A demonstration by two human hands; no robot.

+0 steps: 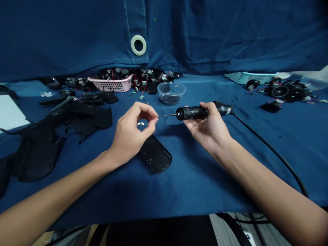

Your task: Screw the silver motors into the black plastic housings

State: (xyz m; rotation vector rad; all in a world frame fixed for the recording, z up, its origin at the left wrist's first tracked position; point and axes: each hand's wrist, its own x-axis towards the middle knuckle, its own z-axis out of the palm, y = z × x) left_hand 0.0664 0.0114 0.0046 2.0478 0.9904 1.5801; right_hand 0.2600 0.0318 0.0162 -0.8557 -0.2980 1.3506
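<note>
My left hand [135, 131] is closed in a pinch, with a tiny dark tip, seemingly a screw [158, 118], between thumb and forefinger. In my right hand [211, 126] lies a black corded electric screwdriver [194, 112], held level. Its thin bit [169, 115] points left at the pinched screw, a short gap apart. Below my left hand a black plastic shell [156, 155] rests on the blue cloth, its upper end partly hidden by the hand. Behind that hand lies a small white-and-silver part [140, 123]. A clear bowl [171, 89] of small dark pieces stands beyond both hands.
Several black plastic shells [87, 112] are heaped at the left, near a white sheet [11, 112]. A pink basket [111, 83] of wired parts and a teal basket [251, 78] stand at the back. More wired parts [284, 90] lie far right. The screwdriver's cable [271, 150] trails right.
</note>
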